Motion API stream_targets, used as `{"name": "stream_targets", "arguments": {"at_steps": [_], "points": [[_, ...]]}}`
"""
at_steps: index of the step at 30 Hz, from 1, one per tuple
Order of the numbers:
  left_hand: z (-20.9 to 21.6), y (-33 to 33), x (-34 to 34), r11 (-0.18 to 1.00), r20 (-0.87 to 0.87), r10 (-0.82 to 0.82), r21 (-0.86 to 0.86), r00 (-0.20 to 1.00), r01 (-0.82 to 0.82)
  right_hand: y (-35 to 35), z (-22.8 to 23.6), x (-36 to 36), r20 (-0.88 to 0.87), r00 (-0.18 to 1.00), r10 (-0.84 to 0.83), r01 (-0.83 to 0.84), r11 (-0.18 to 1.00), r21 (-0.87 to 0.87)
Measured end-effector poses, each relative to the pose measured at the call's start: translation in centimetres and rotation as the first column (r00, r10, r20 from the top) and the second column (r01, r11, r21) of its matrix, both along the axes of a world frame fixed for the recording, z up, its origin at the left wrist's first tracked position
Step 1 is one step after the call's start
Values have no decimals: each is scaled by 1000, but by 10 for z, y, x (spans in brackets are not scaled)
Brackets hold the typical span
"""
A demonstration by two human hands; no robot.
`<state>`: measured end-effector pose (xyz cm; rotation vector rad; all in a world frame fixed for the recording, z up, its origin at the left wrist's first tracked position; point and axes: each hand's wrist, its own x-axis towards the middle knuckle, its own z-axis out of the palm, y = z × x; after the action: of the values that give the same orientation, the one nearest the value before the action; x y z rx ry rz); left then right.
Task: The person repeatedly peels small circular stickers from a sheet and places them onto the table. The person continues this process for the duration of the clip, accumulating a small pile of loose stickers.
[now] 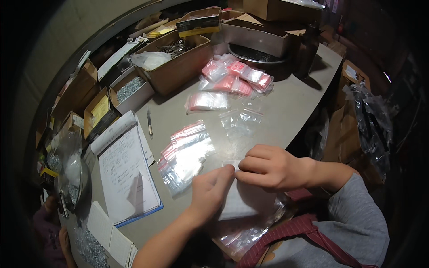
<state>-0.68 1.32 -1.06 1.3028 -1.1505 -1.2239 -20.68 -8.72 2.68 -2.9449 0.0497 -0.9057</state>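
While both hands meet near the front edge of the bench (290, 100), one small clear bag (229, 163) appears pinched between them, above a white sheet (248, 203). Left hand (210, 187): thumb and fingers closed at the bag. Right hand (270, 169): fingers curled, tips gathered at the same spot; which layer each grips, cannot tell. Step, as judged: working the bag's upper edge. Next move, as judged: calls for steady left pinch, light right fingertips. Alongside, left: fanned bags (190, 145).
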Motion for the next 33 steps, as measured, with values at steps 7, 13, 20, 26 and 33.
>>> {"name": "stream_targets", "arguments": {"at_steps": [7,13,20,26,33], "points": [[10,0,-2,997,60,-12,78,998,8,-91,21,-16,-296,902,-313,424,524,739],[3,-1,0,999,109,-42,-10,993,44,-125,-4,-10,-492,796,-352,572,703,423],[2,0,-1,996,18,-57,-74,998,58,-118,24,0,-762,619,-191,572,774,270],[6,-1,-2,991,40,-76,-107,996,79,-123,24,0,-768,635,-85,612,662,433],[3,-1,0,990,141,-65,-115,988,82,-113,26,-7,-736,651,-187,574,756,314]]}}
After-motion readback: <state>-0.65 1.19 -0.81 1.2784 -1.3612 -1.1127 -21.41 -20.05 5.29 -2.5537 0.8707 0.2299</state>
